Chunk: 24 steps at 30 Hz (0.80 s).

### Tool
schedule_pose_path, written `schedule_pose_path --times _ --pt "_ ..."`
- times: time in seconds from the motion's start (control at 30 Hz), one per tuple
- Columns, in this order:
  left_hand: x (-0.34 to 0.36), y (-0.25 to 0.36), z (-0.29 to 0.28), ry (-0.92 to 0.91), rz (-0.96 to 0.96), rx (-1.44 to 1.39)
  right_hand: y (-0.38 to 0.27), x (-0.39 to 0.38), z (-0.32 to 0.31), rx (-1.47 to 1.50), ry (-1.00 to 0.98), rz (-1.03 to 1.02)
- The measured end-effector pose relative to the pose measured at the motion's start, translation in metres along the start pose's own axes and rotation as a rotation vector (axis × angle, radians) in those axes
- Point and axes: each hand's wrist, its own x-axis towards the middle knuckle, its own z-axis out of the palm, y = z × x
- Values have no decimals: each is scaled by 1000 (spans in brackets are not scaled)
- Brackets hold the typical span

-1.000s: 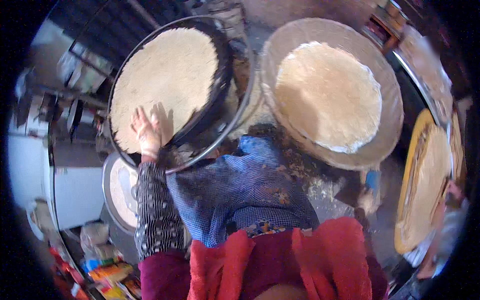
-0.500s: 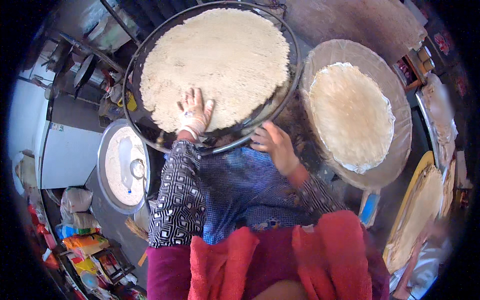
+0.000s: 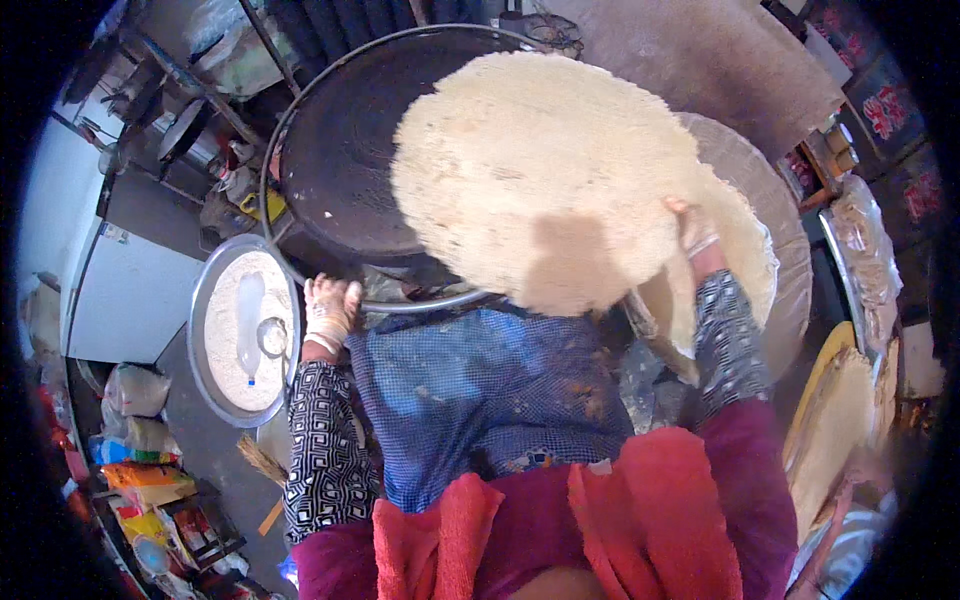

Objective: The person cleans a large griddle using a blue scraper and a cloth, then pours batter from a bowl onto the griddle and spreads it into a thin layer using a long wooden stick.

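A large, thin, pale-tan pancake (image 3: 530, 160) is partly off the dark round griddle (image 3: 340, 165), its right part reaching over the covered round tray beside it. My right hand (image 3: 697, 228) pinches the pancake's right edge, thumb on top; the fingers underneath are hidden. A shadow falls on its near part. My left hand (image 3: 328, 312), with a thin pale covering, rests at the metal ring (image 3: 420, 303) around the griddle, fingers apart and holding nothing. Another pale pancake (image 3: 755, 240) lies on the covered tray (image 3: 795, 270), partly hidden by the lifted one.
Left of me stands a metal basin (image 3: 205, 370) of pale batter or flour, with a clear bottle (image 3: 250, 320) and a ladle (image 3: 272, 338) in it. More flat pancakes (image 3: 835, 420) are stacked at the right. A broom (image 3: 262, 460) and bagged goods (image 3: 150, 480) lie lower left.
The pancake has come off the griddle's left side and shifted right, now in my right hand. My left hand has left its surface for the ring. The right hand moved right from the ring.
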Motion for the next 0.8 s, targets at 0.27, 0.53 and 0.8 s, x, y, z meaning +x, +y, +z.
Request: schedule_pose_path --times 0.27,0.53,0.8 --pt "-13 127 13 246 191 -200 -180 -15 -266 -1187 490 105" --pt "-12 178 -2 182 91 -233 -274 27 -160 -1969 461 -300" --pt "-14 154 9 213 205 -198 17 -73 2 -1465 -186 363"
